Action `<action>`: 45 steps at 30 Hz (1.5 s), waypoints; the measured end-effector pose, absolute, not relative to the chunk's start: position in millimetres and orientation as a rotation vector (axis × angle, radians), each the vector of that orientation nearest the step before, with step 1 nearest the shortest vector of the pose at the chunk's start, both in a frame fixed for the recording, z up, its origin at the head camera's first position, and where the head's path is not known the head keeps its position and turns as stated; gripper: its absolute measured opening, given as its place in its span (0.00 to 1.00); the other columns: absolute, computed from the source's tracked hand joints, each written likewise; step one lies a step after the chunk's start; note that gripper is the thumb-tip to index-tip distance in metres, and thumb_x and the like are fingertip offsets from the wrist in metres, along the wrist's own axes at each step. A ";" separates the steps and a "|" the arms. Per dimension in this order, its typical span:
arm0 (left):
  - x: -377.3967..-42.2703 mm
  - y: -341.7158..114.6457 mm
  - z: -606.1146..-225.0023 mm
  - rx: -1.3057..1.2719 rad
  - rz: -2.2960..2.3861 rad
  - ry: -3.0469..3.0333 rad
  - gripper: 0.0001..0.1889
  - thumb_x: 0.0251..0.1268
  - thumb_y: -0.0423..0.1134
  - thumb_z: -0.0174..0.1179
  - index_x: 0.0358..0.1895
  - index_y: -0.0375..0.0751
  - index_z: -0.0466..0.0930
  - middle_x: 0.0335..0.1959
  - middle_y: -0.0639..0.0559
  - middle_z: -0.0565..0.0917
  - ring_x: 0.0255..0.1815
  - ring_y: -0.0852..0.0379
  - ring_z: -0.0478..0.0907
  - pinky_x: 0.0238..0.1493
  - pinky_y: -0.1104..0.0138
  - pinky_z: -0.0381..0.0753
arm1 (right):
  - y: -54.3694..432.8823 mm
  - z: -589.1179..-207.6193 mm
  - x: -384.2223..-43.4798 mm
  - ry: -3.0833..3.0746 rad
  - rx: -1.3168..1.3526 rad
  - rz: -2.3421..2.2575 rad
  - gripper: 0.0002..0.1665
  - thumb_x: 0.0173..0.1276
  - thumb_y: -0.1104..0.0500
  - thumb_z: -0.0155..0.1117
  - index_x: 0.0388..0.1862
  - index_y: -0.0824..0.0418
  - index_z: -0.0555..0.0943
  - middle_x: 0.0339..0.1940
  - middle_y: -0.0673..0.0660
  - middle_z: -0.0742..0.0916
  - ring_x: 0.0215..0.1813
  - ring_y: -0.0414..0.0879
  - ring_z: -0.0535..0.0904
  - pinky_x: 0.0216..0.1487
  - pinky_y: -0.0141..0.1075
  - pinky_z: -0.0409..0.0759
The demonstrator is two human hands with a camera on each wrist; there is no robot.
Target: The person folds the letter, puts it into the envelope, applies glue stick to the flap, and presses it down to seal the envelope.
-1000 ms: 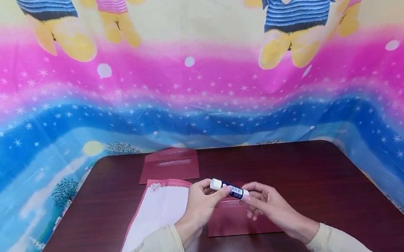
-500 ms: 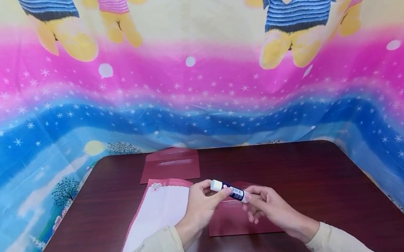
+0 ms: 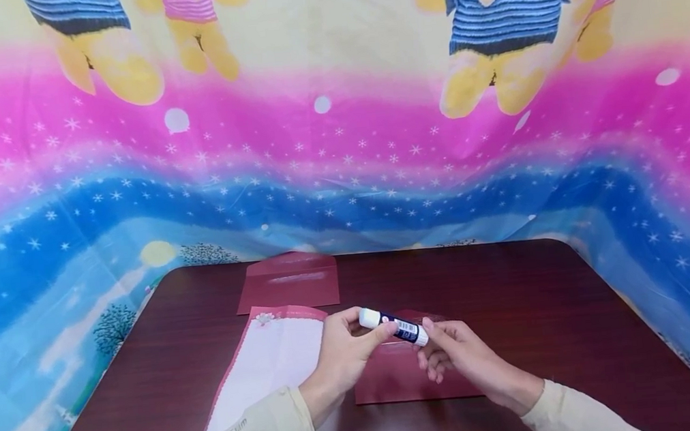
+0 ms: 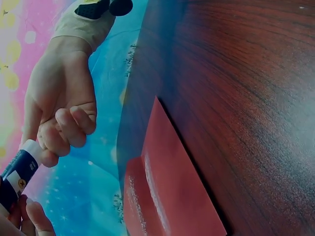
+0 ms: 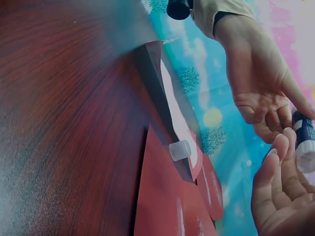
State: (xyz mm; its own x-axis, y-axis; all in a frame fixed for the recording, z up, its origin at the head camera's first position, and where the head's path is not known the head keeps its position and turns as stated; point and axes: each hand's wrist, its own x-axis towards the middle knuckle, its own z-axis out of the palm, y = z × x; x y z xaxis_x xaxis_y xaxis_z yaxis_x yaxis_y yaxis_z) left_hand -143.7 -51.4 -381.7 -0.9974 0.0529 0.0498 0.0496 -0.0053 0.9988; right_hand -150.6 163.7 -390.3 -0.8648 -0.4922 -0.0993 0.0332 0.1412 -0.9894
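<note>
Above the table, my left hand point(image 3: 338, 353) grips a glue stick point(image 3: 405, 328), dark blue with white ends, tilted down to the right. My right hand point(image 3: 471, 358) pinches its lower white end between thumb and forefinger, while the other fingers curl loosely. Beneath the hands lies a red envelope point(image 3: 417, 377) with its flap raised, partly hidden by them. Whitish streaks run along its flap and the fold in the left wrist view. At the left, partly covered by my left arm, is a white sheet point(image 3: 274, 358) with a red border and a flower ornament.
A second red envelope point(image 3: 293, 290), its flap up and marked with a whitish streak, lies at the table's far edge. In the right wrist view a small translucent white cap point(image 5: 179, 150) stands near the sheet. A printed cloth point(image 3: 338, 141) hangs behind the dark wooden table point(image 3: 577, 332).
My right thumb and fingers have shifted on the glue stick's lower end, the thumb now higher along it. The left hand has hardly moved.
</note>
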 end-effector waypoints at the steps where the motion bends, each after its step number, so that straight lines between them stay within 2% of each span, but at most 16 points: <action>1: -143.7 -51.4 -381.7 0.118 2.225 2.212 0.16 0.58 0.39 0.74 0.42 0.30 0.85 0.35 0.43 0.89 0.33 0.62 0.84 0.34 0.73 0.80 | 163.4 -390.2 -150.6 2.021 -0.425 -1.781 0.28 0.83 0.44 0.44 0.50 0.68 0.78 0.30 0.48 0.86 0.27 0.37 0.80 0.32 0.31 0.82; 5: -143.6 -51.4 -381.6 0.100 2.227 2.217 0.15 0.58 0.39 0.74 0.42 0.31 0.85 0.34 0.45 0.89 0.32 0.62 0.81 0.32 0.73 0.79 | 163.0 -390.2 -150.4 2.043 -0.442 -1.809 0.24 0.81 0.50 0.53 0.61 0.68 0.73 0.37 0.49 0.88 0.29 0.38 0.81 0.33 0.31 0.83; 8: -143.0 -51.1 -381.6 0.088 2.220 2.228 0.15 0.58 0.39 0.75 0.42 0.31 0.85 0.33 0.46 0.88 0.31 0.62 0.79 0.31 0.73 0.77 | 163.6 -389.6 -150.7 2.062 -0.470 -1.777 0.23 0.81 0.50 0.53 0.58 0.70 0.74 0.34 0.49 0.87 0.28 0.37 0.80 0.33 0.31 0.83; 10: -142.8 -50.7 -381.5 0.091 2.215 2.231 0.15 0.58 0.40 0.75 0.42 0.32 0.86 0.33 0.46 0.88 0.31 0.62 0.79 0.31 0.72 0.78 | 163.4 -388.9 -150.7 2.061 -0.469 -1.758 0.26 0.83 0.48 0.48 0.52 0.72 0.77 0.31 0.48 0.86 0.27 0.36 0.79 0.32 0.31 0.82; 12: -142.6 -50.3 -381.3 0.094 2.218 2.225 0.16 0.58 0.40 0.75 0.42 0.32 0.85 0.33 0.46 0.88 0.31 0.62 0.80 0.31 0.72 0.77 | 163.0 -388.4 -150.3 2.058 -0.448 -1.761 0.30 0.84 0.45 0.44 0.52 0.72 0.77 0.31 0.48 0.86 0.27 0.36 0.79 0.32 0.30 0.82; 16: -143.7 -49.8 -380.9 0.064 2.220 2.219 0.16 0.58 0.40 0.75 0.42 0.32 0.85 0.31 0.49 0.88 0.30 0.62 0.78 0.30 0.72 0.76 | 162.9 -389.6 -149.5 2.067 -0.482 -1.819 0.24 0.81 0.52 0.52 0.61 0.72 0.72 0.37 0.47 0.87 0.28 0.37 0.81 0.32 0.32 0.83; 18: -144.0 -49.5 -380.7 0.043 2.218 2.220 0.16 0.58 0.40 0.75 0.42 0.32 0.85 0.30 0.50 0.87 0.30 0.62 0.77 0.30 0.72 0.75 | 163.5 -391.0 -150.0 2.080 -0.527 -1.826 0.23 0.80 0.55 0.55 0.62 0.71 0.71 0.37 0.47 0.87 0.28 0.37 0.81 0.32 0.32 0.83; 21: -143.9 -48.7 -380.6 0.032 2.207 2.237 0.16 0.57 0.41 0.75 0.42 0.32 0.86 0.30 0.50 0.87 0.29 0.62 0.76 0.29 0.72 0.75 | 163.9 -390.8 -150.5 2.063 -0.554 -1.808 0.20 0.82 0.53 0.51 0.53 0.72 0.74 0.33 0.47 0.86 0.27 0.36 0.80 0.31 0.31 0.82; 24: -143.2 -47.5 -380.5 0.027 2.201 2.242 0.16 0.57 0.41 0.75 0.41 0.33 0.86 0.29 0.51 0.86 0.29 0.62 0.76 0.29 0.72 0.75 | 163.1 -389.3 -150.1 2.038 -0.499 -1.777 0.27 0.84 0.47 0.44 0.48 0.71 0.77 0.31 0.49 0.84 0.27 0.36 0.79 0.31 0.30 0.82; 28: -142.4 -46.5 -381.6 0.016 2.185 2.244 0.16 0.57 0.43 0.75 0.40 0.34 0.86 0.28 0.52 0.86 0.29 0.61 0.76 0.29 0.72 0.74 | 162.3 -390.0 -148.2 2.015 -0.475 -1.802 0.26 0.84 0.48 0.46 0.59 0.71 0.73 0.37 0.50 0.86 0.29 0.37 0.81 0.33 0.31 0.83; 31: -141.7 -45.2 -382.9 0.028 2.170 2.233 0.16 0.58 0.45 0.75 0.41 0.36 0.86 0.29 0.52 0.86 0.30 0.60 0.77 0.31 0.72 0.75 | 161.3 -393.1 -147.4 2.007 -0.540 -1.847 0.24 0.82 0.54 0.51 0.66 0.70 0.68 0.40 0.49 0.86 0.30 0.38 0.83 0.34 0.32 0.84; 35: -140.9 -43.0 -384.0 0.089 2.182 2.194 0.16 0.60 0.44 0.73 0.42 0.34 0.85 0.32 0.50 0.86 0.32 0.61 0.79 0.35 0.71 0.78 | 159.8 -396.7 -147.7 2.032 -0.642 -1.893 0.23 0.79 0.60 0.54 0.64 0.74 0.68 0.36 0.45 0.87 0.29 0.37 0.83 0.32 0.33 0.84; 38: -140.6 -43.3 -384.6 0.144 2.179 2.188 0.16 0.61 0.42 0.73 0.45 0.33 0.85 0.35 0.48 0.87 0.35 0.61 0.83 0.39 0.71 0.82 | 160.8 -396.5 -147.8 2.092 -0.608 -1.892 0.23 0.80 0.58 0.54 0.63 0.75 0.70 0.34 0.45 0.87 0.28 0.37 0.83 0.32 0.33 0.84; 41: -140.1 -46.9 -385.4 0.201 2.146 2.210 0.17 0.63 0.41 0.71 0.50 0.33 0.85 0.41 0.44 0.89 0.42 0.57 0.88 0.46 0.68 0.85 | 163.3 -394.1 -148.5 2.134 -0.477 -1.887 0.25 0.81 0.53 0.53 0.63 0.73 0.71 0.33 0.46 0.86 0.28 0.37 0.82 0.32 0.33 0.84; 45: -141.1 -56.1 -387.7 0.262 2.026 2.292 0.15 0.66 0.41 0.68 0.51 0.36 0.85 0.46 0.42 0.89 0.47 0.53 0.88 0.50 0.67 0.85 | 169.3 -391.4 -151.3 2.135 -0.303 -1.922 0.27 0.81 0.49 0.52 0.63 0.71 0.71 0.33 0.47 0.86 0.28 0.38 0.81 0.33 0.32 0.83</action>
